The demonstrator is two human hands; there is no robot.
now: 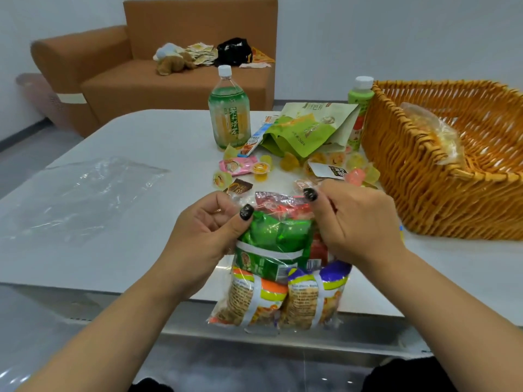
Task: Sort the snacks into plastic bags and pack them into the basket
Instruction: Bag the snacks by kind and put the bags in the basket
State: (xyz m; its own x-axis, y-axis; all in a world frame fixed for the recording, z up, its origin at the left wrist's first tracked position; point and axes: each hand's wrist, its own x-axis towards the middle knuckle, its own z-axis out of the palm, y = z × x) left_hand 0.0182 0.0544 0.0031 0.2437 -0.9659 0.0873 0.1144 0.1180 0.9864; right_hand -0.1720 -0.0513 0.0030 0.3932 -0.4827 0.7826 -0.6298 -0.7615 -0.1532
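Observation:
A clear plastic bag (278,267) filled with green, red, orange and purple snack packs hangs over the table's near edge. My left hand (206,230) pinches the bag's top left edge. My right hand (351,219) grips its top right edge. Several loose jelly cups (260,169) and small snack packets lie on the white table (119,142) just beyond the bag. A wicker basket (418,179) stands at the right with one filled plastic bag (435,131) inside it.
Spare clear plastic bags (85,193) lie flat at the left. A tall tea bottle (229,108) and a green bottle (359,108) stand at the back, with green pouches (300,131) between them. A brown sofa (158,66) with clutter is behind the table.

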